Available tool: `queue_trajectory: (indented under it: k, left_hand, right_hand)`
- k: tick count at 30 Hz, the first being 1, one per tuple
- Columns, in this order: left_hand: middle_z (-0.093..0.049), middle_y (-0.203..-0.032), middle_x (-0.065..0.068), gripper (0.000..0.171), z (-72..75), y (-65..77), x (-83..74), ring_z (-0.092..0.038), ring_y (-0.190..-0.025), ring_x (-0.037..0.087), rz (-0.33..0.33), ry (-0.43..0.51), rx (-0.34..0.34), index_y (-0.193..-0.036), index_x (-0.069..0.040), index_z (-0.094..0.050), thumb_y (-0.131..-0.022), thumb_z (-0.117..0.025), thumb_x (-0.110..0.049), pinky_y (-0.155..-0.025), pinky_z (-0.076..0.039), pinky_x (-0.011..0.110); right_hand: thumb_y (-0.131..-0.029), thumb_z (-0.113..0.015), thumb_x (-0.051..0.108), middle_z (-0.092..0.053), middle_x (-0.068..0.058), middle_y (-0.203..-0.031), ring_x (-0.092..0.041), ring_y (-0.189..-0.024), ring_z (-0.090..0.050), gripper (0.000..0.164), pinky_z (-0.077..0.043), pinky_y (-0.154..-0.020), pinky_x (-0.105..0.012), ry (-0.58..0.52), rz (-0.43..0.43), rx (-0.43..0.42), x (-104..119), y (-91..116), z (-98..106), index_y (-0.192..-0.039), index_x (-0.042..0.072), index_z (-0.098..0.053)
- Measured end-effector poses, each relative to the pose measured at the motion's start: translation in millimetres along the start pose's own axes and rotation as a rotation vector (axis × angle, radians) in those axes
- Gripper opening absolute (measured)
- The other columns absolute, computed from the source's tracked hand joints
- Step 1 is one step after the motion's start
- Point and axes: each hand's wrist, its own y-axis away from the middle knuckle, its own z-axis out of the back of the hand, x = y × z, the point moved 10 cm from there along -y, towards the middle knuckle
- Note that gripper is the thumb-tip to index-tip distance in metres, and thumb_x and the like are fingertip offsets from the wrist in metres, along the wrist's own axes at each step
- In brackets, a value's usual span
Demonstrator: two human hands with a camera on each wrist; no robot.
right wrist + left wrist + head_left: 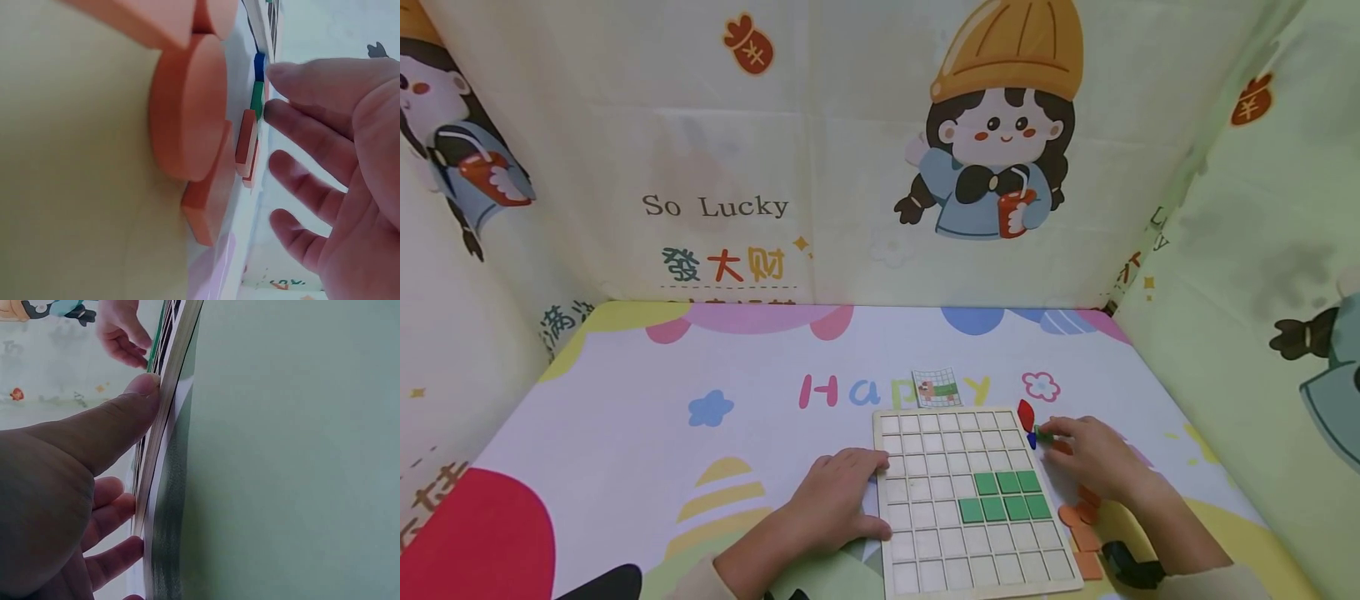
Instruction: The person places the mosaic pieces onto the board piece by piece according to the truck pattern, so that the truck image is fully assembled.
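Note:
A pale wooden grid board (925, 533) lies before me, with several green square tiles (1015, 507) in two rows at its right side. My left hand (835, 498) touches the board's left edge; in the left wrist view its thumb (140, 394) lies against the rim, with the other fingers spread along the side. Off the board's upper right edge, the fingertips of my right hand (1093, 454) are right at a small green piece (257, 99). Thumb and forefinger stand apart there. Beside it lie a blue piece (1032, 440) and a red leaf-shaped piece (1026, 415).
Several orange pieces (1084, 537), some round and some angular, lie along the board's right side, under my right forearm. A small printed pattern card (936, 388) sits just behind the board. Printed cloth walls (850, 167) enclose the table's back and sides.

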Motion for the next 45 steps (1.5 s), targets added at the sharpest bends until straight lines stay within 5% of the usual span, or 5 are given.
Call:
queue_trajectory:
  k: [15,34,45]
  left_hand:
    - [-0.056,-0.132,-0.001,0.074,0.5,-0.7,-0.6,-0.046,-0.13,0.024,0.008,0.002,-0.002,-0.133,-0.014,-0.054,-0.076,-0.085,-0.049,-0.1,-0.039,0.05]
    - [-0.056,-0.135,0.0,0.075,-2.9,-1.3,2.0,-0.046,-0.131,0.024,0.04,0.007,0.025,-0.135,-0.014,-0.053,-0.077,-0.084,-0.051,-0.103,-0.038,0.05]
    - [-0.056,-0.134,-0.001,0.076,-4.6,-2.4,3.9,-0.046,-0.131,0.023,0.046,0.004,0.024,-0.135,-0.014,-0.053,-0.077,-0.084,-0.051,-0.103,-0.038,0.049]
  right_hand:
    - [-0.084,-0.078,0.017,-0.066,-0.009,-0.105,-0.03,-0.097,-0.055,0.039,-0.053,-0.082,-0.054,-0.022,-0.032,0.003,-9,-6,-4,-0.12,0.008,-0.07]
    - [-0.087,-0.076,0.015,-0.069,-0.015,-0.109,-0.037,-0.102,-0.06,0.036,-0.055,-0.082,-0.05,-0.045,-0.021,-0.013,-3,-4,4,-0.118,-0.001,-0.07]
    - [-0.088,-0.076,0.015,-0.069,-0.006,-0.106,-0.036,-0.104,-0.06,0.027,-0.049,-0.089,-0.056,-0.087,0.111,-0.058,27,2,14,-0.111,0.003,-0.073]
